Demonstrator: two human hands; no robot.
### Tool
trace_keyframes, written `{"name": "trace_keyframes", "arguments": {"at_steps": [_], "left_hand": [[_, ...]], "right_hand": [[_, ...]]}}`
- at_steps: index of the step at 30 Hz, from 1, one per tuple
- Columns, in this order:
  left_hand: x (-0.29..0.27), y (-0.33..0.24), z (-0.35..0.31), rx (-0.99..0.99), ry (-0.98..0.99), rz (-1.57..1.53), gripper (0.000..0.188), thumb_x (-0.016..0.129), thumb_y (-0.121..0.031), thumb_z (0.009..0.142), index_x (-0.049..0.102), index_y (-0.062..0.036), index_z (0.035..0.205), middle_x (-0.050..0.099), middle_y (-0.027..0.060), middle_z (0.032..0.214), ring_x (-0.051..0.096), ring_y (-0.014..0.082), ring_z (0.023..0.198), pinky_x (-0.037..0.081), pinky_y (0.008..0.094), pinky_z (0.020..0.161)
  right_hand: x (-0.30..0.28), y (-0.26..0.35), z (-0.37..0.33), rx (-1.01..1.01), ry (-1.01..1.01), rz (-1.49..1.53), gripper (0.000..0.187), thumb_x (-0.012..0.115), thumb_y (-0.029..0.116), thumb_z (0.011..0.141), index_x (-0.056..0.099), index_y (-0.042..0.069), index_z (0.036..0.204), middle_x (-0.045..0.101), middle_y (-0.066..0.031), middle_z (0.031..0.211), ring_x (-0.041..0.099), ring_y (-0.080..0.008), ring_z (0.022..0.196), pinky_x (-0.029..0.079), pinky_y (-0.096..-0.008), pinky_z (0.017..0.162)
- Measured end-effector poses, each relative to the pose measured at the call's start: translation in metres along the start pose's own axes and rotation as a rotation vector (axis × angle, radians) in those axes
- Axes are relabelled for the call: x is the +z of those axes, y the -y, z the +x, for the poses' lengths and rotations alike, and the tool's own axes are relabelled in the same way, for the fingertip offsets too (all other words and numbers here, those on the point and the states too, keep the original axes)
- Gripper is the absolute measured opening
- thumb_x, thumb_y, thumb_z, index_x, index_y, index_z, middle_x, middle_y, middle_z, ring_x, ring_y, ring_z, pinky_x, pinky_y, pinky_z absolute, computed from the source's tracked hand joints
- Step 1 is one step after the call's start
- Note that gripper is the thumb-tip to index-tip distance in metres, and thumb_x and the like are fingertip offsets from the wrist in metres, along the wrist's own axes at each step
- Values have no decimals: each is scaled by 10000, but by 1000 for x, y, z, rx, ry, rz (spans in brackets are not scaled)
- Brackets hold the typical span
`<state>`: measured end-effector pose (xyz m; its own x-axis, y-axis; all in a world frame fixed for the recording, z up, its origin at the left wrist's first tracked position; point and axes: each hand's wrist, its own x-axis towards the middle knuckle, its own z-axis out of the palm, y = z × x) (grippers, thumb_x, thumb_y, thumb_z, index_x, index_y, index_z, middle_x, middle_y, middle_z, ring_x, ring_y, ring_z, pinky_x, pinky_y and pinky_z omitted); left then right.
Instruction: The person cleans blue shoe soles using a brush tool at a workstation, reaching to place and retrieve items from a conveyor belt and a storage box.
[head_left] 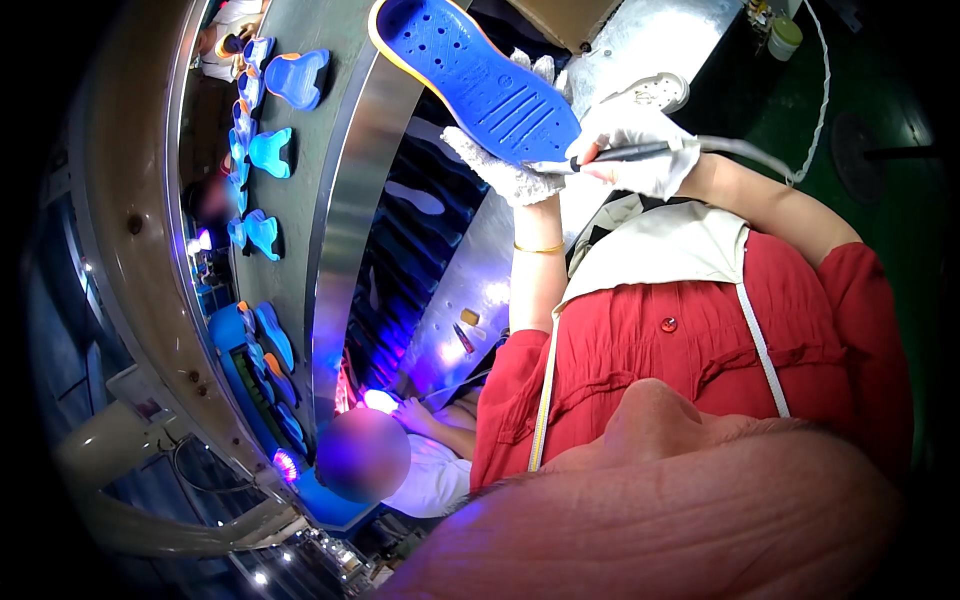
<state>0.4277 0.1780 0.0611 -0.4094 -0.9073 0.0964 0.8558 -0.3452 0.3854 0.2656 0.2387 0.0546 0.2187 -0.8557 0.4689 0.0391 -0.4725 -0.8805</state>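
Note:
My left hand [503, 178], in a white knit glove, is closed on a blue shoe sole [478, 80] with an orange edge. The sole is tilted, its holed and ribbed face in view, and the gloved fingertips show past its far side. A thin white glove covers my right hand [640, 150], leaving some fingertips bare. It grips a pen-like tool [632, 153] with a dark handle and a light tip. That tip lies at the heel end of the sole; whether it touches the edge, I cannot tell. A pale cord [752, 154] runs from the handle to the right.
At the left, a dark conveyor belt [318, 130] carries several blue shoe parts [270, 152]. Dark blue pieces [410, 250] fill a space beside a metal bench [440, 310]. A co-worker in a white shirt [430, 485] sits near a glowing lamp [380, 401]. A white holed shoe [660, 92] is beyond my right hand.

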Motion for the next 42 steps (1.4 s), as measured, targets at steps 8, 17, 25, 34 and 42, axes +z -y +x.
{"name": "trace_keyframes", "arguments": {"at_steps": [8, 17, 25, 34, 42], "left_hand": [[-6, -19, -3, -53, 71, 6, 856, 456, -690, 889, 329, -97, 1493, 419, 216, 1456, 401, 448, 1329, 304, 577, 1120], [-8, -36, 1, -135, 34, 8, 899, 611, -640, 822, 353, -70, 1467, 416, 247, 1433, 411, 460, 1310, 285, 588, 1129], [-4, -44, 9, -182, 67, 118, 868, 557, -647, 855, 369, -38, 1445, 436, 250, 1419, 444, 453, 1284, 341, 559, 1105], [-1, -54, 18, -243, -201, 458, 616, 474, -529, 960, 568, -1, 1263, 643, 187, 1178, 660, 321, 992, 545, 441, 885], [10, -45, 24, -469, -321, 808, 442, 625, -399, 925, 654, -5, 1124, 702, 120, 1014, 685, 227, 857, 565, 324, 782]], "right_hand": [[1, -2, 5, 119, 169, 68, 91, 703, 62, 862, 662, 51, 942, 660, -34, 858, 614, -97, 754, 504, -233, 692], [1, 10, -1, 330, 172, 167, 125, 750, 81, 806, 673, 35, 893, 641, -44, 842, 622, -118, 741, 508, -257, 669], [-14, 22, 5, 265, 158, 176, 147, 739, 49, 805, 643, 54, 916, 658, -40, 902, 632, -110, 804, 514, -248, 713], [2, 2, 19, -189, 251, -105, 216, 716, -20, 704, 660, 69, 893, 655, -81, 905, 631, -249, 852, 519, -344, 738], [-24, 11, 37, 286, 397, -84, 133, 705, -20, 698, 691, 45, 813, 698, -72, 864, 669, -187, 837, 544, -305, 775]]}}
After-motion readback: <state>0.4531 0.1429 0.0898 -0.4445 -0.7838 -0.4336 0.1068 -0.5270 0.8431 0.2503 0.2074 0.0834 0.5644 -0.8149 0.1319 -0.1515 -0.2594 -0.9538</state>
